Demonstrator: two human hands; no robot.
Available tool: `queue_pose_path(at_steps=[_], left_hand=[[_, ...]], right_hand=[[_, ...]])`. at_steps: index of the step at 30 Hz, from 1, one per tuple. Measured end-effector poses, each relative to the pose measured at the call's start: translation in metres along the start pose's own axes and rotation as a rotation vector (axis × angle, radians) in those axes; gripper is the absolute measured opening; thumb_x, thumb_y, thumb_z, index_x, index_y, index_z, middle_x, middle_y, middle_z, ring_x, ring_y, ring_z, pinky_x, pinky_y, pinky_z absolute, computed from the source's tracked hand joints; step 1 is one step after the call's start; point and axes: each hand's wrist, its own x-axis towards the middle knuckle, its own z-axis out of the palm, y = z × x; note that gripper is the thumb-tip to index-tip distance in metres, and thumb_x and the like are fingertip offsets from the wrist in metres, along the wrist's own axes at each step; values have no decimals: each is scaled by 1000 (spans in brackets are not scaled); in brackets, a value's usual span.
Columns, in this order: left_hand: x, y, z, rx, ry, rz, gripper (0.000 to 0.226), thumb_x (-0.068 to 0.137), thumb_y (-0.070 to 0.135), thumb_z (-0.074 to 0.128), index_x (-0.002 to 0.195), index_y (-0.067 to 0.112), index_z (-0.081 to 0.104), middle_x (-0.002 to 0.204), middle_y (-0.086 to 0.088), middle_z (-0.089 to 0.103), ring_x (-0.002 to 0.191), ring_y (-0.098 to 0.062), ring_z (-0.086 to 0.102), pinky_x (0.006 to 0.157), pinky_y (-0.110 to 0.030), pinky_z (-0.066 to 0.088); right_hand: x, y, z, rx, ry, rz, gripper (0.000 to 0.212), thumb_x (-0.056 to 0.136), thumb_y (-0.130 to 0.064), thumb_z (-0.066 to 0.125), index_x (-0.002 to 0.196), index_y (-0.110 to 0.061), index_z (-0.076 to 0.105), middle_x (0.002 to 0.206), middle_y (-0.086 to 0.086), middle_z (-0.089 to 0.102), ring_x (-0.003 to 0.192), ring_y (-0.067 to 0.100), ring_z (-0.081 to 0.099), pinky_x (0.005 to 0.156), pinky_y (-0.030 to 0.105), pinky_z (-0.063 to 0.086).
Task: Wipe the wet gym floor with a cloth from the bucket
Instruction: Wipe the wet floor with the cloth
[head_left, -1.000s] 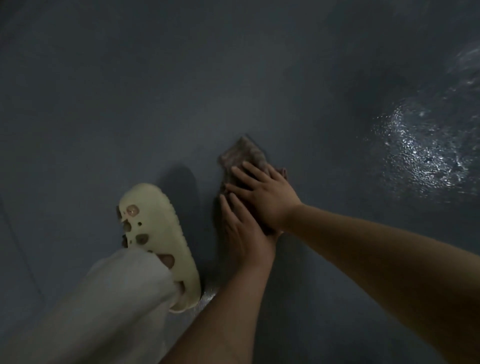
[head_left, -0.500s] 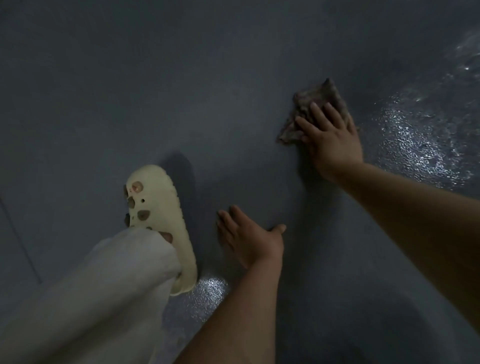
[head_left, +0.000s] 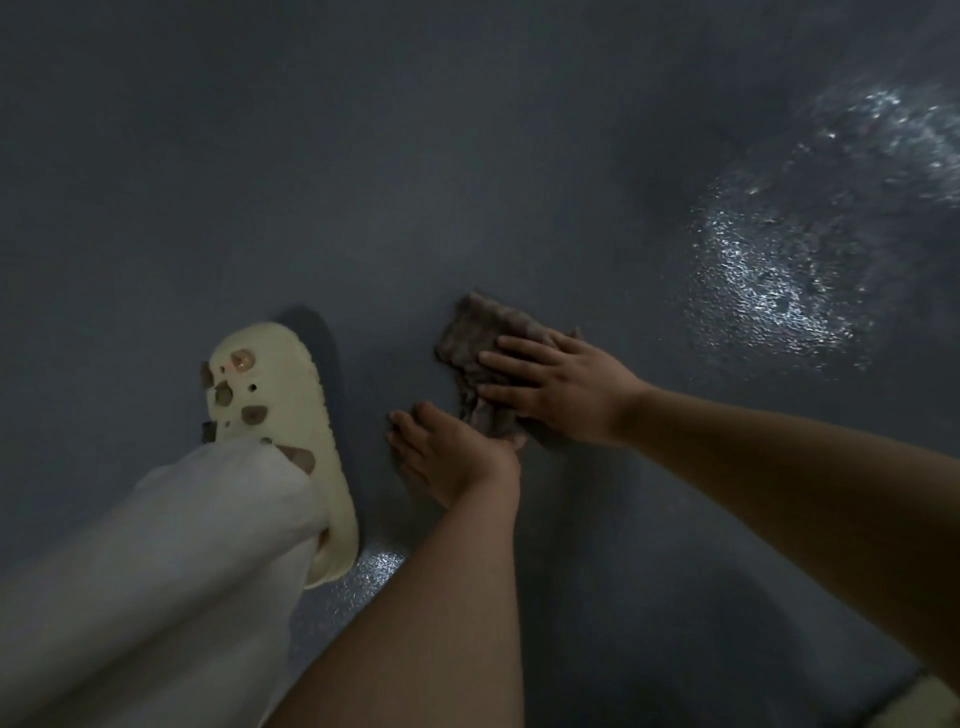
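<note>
The cloth (head_left: 480, 364), a crumpled brownish rag, lies flat on the dark grey floor (head_left: 415, 182); it serves as the landmark here. The right hand (head_left: 558, 387) rests on the cloth's near-right part, palm down, fingers straight and spread, pressing the fabric to the floor; no finger curls round it. The left hand (head_left: 452, 452) lies just below and to the left of the cloth, palm down on the floor with fingers extended and relaxed, holding nothing; its thumb side meets the cloth's lower edge, though whether it truly touches cannot be told in the dim light. Left of the cloth stands a pale yellow perforated clog (head_left: 283, 415), with a light trouser leg (head_left: 156, 571) covering its heel end; a small glistening patch shows beside the clog's heel. Well to the right of the cloth and farther away, a wet patch (head_left: 769, 280) glitters on the floor; no bucket or other container shows in this view.
</note>
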Motion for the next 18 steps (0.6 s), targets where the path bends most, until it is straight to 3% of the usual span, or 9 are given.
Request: queue_pose_path(at_steps=[2, 4, 9, 12, 15, 18], left_hand=[[0, 1, -1, 25, -4, 4, 104, 58, 40, 86, 140, 8, 29, 156, -13, 11, 145, -28, 9, 114, -34, 8], [0, -1, 0, 36, -4, 20, 104, 58, 40, 86, 139, 7, 30, 156, -14, 11, 145, -29, 8, 114, -35, 10], [1, 0, -1, 49, -9, 39, 103, 60, 40, 85, 139, 5, 29, 156, -15, 11, 144, -30, 8, 114, -36, 11], [0, 1, -2, 61, -12, 42, 104, 60, 41, 85, 140, 5, 29, 156, -16, 10, 144, -31, 8, 114, -37, 11], [1, -1, -1, 70, -10, 45, 104, 60, 43, 84, 140, 6, 29, 156, -16, 10, 144, -32, 9, 115, -37, 10], [2, -1, 0, 91, -6, 48, 104, 59, 44, 85, 138, 6, 30, 155, -17, 12, 143, -33, 11, 115, -38, 11]], right_hand=[[-13, 24, 3, 29, 35, 98, 47, 85, -37, 37, 124, -27, 62, 135, 5, 56, 122, 30, 54, 94, 49, 47], [-32, 52, 6, 65, 79, 320, 49, 87, -38, 36, 128, -25, 59, 138, 8, 52, 125, 33, 51, 102, 43, 39], [-84, 104, 2, 298, 257, 1050, 50, 97, -36, 30, 146, -30, 35, 157, 5, 19, 145, 28, 13, 116, 43, 15], [-72, 93, -5, 431, 264, 1288, 48, 101, -36, 31, 148, -35, 23, 160, -2, 6, 147, 21, 1, 115, 48, 6], [-43, 53, -7, 479, 234, 1263, 49, 99, -33, 32, 148, -38, 23, 160, -1, 6, 146, 23, 3, 113, 50, 11], [-28, -12, 3, 407, 222, 959, 52, 90, -34, 37, 141, -32, 42, 153, 7, 30, 141, 32, 27, 108, 48, 26]])
